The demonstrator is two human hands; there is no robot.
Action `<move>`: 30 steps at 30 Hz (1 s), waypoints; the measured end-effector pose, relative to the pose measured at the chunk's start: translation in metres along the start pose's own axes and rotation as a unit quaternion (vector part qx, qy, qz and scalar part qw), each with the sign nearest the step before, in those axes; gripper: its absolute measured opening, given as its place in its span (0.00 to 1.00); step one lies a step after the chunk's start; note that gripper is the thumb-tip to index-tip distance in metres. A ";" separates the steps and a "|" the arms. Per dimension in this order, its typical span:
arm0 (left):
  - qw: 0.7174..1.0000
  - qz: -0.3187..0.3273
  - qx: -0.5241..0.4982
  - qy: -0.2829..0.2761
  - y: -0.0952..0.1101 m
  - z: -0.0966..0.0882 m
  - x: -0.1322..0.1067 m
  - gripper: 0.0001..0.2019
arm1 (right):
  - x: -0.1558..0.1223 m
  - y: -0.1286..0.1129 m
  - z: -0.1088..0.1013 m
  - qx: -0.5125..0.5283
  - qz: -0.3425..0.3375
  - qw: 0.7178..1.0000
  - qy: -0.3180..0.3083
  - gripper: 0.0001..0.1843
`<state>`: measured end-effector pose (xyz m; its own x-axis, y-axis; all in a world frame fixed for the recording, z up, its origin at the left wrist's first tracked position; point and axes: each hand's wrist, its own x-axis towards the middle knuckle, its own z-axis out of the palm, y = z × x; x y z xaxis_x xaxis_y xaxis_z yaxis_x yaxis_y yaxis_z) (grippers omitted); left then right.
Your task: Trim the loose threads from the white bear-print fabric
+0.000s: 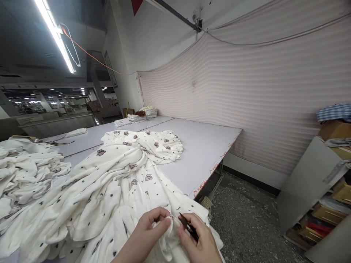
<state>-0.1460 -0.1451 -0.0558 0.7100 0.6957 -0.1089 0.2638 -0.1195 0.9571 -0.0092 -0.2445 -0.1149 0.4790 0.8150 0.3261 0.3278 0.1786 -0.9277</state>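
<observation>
White fabric (115, 190) printed with small grey animals and dark specks lies bunched over the near part of the table. At its near edge my left hand (153, 228) pinches a seam of this cloth between thumb and finger. Dark thread snips (189, 227) sit in my right hand (199, 239), their pointed tip facing the seam, a short way right of the left fingertips. The right fingers are closed around the snips and rest against the cloth. Part of the snips is hidden by the right hand.
The pale table (203, 146) ends at a taped right edge. More crumpled white cloth (24, 175) is heaped at left. Folded stacks (149, 112) stand at the far end. A striped sheet (260, 91) covers the wall; a shelf unit (307, 190) stands at right.
</observation>
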 end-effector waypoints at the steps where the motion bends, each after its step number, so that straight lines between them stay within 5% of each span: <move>1: 1.000 0.005 0.001 -0.003 -0.001 0.001 0.001 0.11 | 0.000 -0.001 -0.002 -0.008 -0.007 1.000 -0.007 0.12; 8: 0.995 0.027 0.092 -0.029 0.006 0.012 0.003 0.11 | 0.007 0.001 -0.007 0.098 0.085 0.989 -0.066 0.15; 10: 0.994 0.058 0.092 0.007 0.009 0.004 0.005 0.11 | 0.001 0.011 -0.013 0.115 0.116 0.986 -0.022 0.17; 15: 0.984 0.067 -0.133 0.094 0.017 -0.029 0.018 0.10 | -0.024 0.048 -0.028 -0.014 0.153 0.979 0.137 0.15; 18: 0.995 0.086 0.043 0.029 0.017 -0.015 0.026 0.09 | -0.028 0.063 -0.025 0.057 0.190 0.972 0.123 0.15; 21: 0.932 0.121 0.330 -0.091 0.009 0.020 0.029 0.08 | -0.026 0.066 -0.026 0.120 0.185 0.969 0.107 0.15; 23: 0.898 0.130 0.407 -0.104 0.002 0.038 0.028 0.06 | -0.026 0.065 -0.033 0.114 0.177 0.971 0.113 0.15; 26: 0.930 0.121 0.337 -0.080 -0.002 0.039 0.028 0.10 | -0.031 0.065 -0.046 0.054 0.175 0.973 0.143 0.17; 30: 0.986 0.047 0.158 -0.019 0.010 -0.004 0.030 0.10 | -0.036 0.069 -0.047 -0.034 0.148 0.973 0.174 0.17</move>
<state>-0.1247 -0.1226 -0.0487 0.7627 0.6455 -0.0401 0.3831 -0.4010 0.8321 0.0339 -0.2875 -0.1824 0.8031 0.5875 0.1000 0.1812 -0.0810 -0.9801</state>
